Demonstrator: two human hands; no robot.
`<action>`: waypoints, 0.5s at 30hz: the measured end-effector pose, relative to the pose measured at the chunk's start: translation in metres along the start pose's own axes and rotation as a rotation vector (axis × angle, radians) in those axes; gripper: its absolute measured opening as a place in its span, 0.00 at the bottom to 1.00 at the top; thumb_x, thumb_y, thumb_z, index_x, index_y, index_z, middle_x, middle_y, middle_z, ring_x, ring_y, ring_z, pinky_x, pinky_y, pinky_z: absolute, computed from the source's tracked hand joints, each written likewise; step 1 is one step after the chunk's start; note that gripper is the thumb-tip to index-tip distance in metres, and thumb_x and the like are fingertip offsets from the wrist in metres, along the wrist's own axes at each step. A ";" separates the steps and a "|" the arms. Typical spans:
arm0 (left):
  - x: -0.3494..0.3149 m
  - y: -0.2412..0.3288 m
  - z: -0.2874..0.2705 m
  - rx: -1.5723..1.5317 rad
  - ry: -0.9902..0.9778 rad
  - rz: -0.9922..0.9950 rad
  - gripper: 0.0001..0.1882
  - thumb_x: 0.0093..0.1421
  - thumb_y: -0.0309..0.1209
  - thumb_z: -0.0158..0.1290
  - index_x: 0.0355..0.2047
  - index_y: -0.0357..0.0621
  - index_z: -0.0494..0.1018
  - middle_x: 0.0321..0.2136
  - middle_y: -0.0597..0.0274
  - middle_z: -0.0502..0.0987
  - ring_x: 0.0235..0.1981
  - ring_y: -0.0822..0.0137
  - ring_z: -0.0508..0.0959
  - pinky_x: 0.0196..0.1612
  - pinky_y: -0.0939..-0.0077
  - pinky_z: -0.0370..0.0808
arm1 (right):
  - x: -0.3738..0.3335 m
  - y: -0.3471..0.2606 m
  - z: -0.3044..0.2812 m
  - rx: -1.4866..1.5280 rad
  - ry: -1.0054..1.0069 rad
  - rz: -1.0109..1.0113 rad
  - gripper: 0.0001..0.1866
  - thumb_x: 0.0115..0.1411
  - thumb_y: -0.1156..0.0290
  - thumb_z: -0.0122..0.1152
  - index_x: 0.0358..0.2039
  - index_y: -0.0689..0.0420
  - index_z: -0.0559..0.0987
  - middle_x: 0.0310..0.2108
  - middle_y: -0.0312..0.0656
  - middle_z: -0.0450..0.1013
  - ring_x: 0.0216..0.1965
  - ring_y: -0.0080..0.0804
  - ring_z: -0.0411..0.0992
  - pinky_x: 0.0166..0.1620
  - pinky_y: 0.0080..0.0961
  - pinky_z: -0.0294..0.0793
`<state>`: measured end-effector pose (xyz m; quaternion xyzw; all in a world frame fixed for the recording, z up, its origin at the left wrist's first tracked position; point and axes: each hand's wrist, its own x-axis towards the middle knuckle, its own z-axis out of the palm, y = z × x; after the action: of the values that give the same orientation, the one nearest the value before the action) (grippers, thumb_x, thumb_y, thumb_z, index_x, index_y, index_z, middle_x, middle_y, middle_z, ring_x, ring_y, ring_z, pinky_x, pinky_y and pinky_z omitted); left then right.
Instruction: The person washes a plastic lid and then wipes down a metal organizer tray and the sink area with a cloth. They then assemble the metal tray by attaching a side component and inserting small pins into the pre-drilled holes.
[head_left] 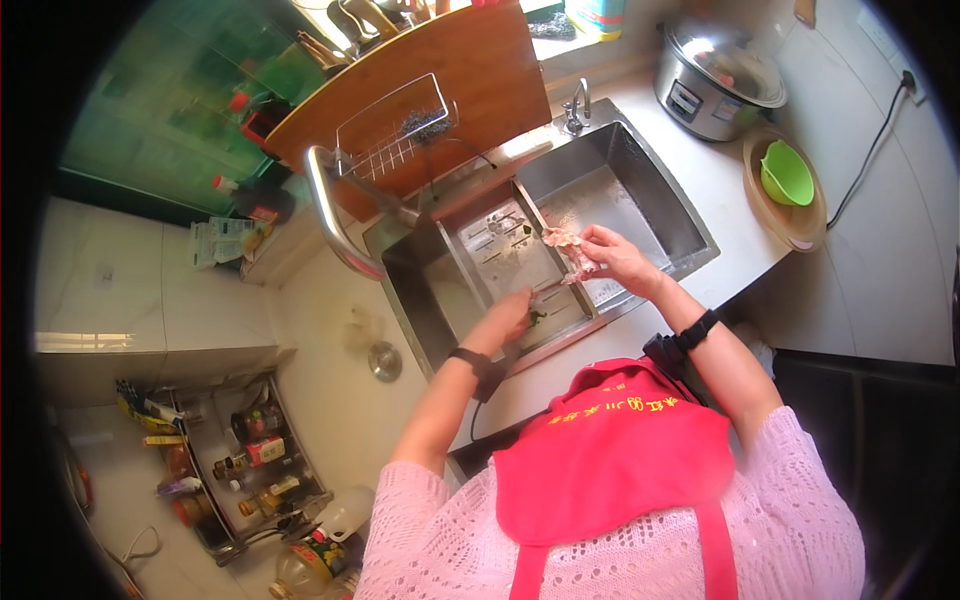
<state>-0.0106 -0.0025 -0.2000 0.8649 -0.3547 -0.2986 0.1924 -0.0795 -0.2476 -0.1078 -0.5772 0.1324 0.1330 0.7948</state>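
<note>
My right hand (618, 256) holds a piece of pale pink raw meat (568, 250) over the steel sink (640, 175). My left hand (510, 318) reaches down to the metal draining tray (500, 250) that lies across the sink's left part, fingers closed around something small and dark green at the tray's near edge. Both wrists wear dark bands. A red apron and a pink knitted top fill the lower picture.
A tap (576, 106) stands behind the sink. A wooden board (480, 70) with a wire basket (395, 125) leans at the back. A rice cooker (715, 80) and a green bowl (786, 175) sit on the right counter. A rack of bottles (250, 465) stands lower left.
</note>
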 end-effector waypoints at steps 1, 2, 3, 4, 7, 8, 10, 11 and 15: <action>-0.007 -0.011 0.005 0.047 0.092 0.082 0.09 0.62 0.28 0.41 0.35 0.34 0.67 0.24 0.46 0.74 0.29 0.46 0.76 0.34 0.55 0.69 | 0.003 0.000 0.003 0.177 -0.066 0.091 0.09 0.66 0.63 0.51 0.41 0.52 0.66 0.40 0.38 0.69 0.33 0.27 0.72 0.48 0.41 0.76; -0.017 -0.013 0.008 0.053 0.096 0.076 0.09 0.62 0.28 0.41 0.35 0.34 0.67 0.24 0.46 0.74 0.29 0.46 0.76 0.34 0.55 0.69 | 0.001 -0.001 0.007 0.179 -0.075 0.087 0.09 0.66 0.63 0.51 0.41 0.52 0.66 0.40 0.38 0.69 0.33 0.27 0.72 0.48 0.41 0.76; -0.023 -0.002 -0.002 -0.196 0.107 -0.071 0.11 0.64 0.31 0.41 0.35 0.35 0.68 0.22 0.53 0.72 0.26 0.55 0.74 0.30 0.60 0.68 | -0.002 -0.007 0.010 0.325 -0.117 0.100 0.09 0.66 0.62 0.50 0.41 0.51 0.66 0.41 0.39 0.69 0.33 0.29 0.73 0.49 0.44 0.76; -0.030 0.006 -0.010 -0.445 0.117 -0.214 0.13 0.66 0.35 0.42 0.35 0.36 0.69 0.20 0.59 0.71 0.23 0.63 0.73 0.27 0.65 0.66 | -0.004 -0.011 0.014 0.469 -0.160 0.112 0.09 0.66 0.61 0.50 0.41 0.51 0.65 0.41 0.40 0.70 0.33 0.30 0.73 0.49 0.48 0.75; -0.053 0.029 -0.039 -0.803 0.187 -0.260 0.19 0.69 0.42 0.41 0.32 0.39 0.72 0.17 0.70 0.63 0.17 0.77 0.61 0.21 0.77 0.58 | 0.002 -0.015 0.013 0.478 -0.102 0.078 0.13 0.65 0.59 0.53 0.43 0.51 0.65 0.41 0.41 0.70 0.32 0.27 0.73 0.49 0.43 0.76; -0.061 0.038 -0.051 -0.995 0.188 -0.300 0.19 0.69 0.42 0.41 0.31 0.40 0.73 0.16 0.72 0.62 0.16 0.79 0.58 0.19 0.79 0.55 | 0.007 -0.016 0.013 0.424 -0.053 0.071 0.13 0.65 0.60 0.53 0.44 0.51 0.64 0.42 0.41 0.69 0.32 0.26 0.72 0.50 0.42 0.75; -0.081 0.046 -0.065 -1.117 0.237 -0.354 0.17 0.70 0.41 0.41 0.33 0.41 0.72 0.17 0.73 0.61 0.15 0.81 0.54 0.17 0.82 0.51 | 0.011 -0.019 0.030 0.267 -0.047 -0.028 0.17 0.64 0.57 0.56 0.44 0.53 0.65 0.38 0.39 0.70 0.28 0.20 0.68 0.43 0.31 0.77; -0.087 0.045 -0.066 -1.298 0.279 -0.347 0.16 0.70 0.40 0.41 0.34 0.40 0.71 0.17 0.73 0.62 0.15 0.81 0.54 0.16 0.83 0.51 | 0.010 -0.024 0.038 0.107 -0.050 -0.073 0.18 0.64 0.56 0.55 0.44 0.54 0.65 0.36 0.39 0.70 0.26 0.19 0.69 0.36 0.26 0.77; -0.095 0.050 -0.083 -1.539 0.314 -0.307 0.14 0.69 0.36 0.40 0.36 0.38 0.68 0.19 0.71 0.65 0.15 0.81 0.56 0.15 0.88 0.51 | 0.014 -0.028 0.082 -0.188 -0.009 -0.365 0.15 0.65 0.59 0.53 0.39 0.58 0.68 0.34 0.38 0.68 0.28 0.24 0.69 0.26 0.20 0.73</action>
<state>-0.0356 0.0434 -0.0747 0.5607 0.1051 -0.3576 0.7394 -0.0513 -0.1766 -0.0638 -0.6627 0.0093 0.0013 0.7488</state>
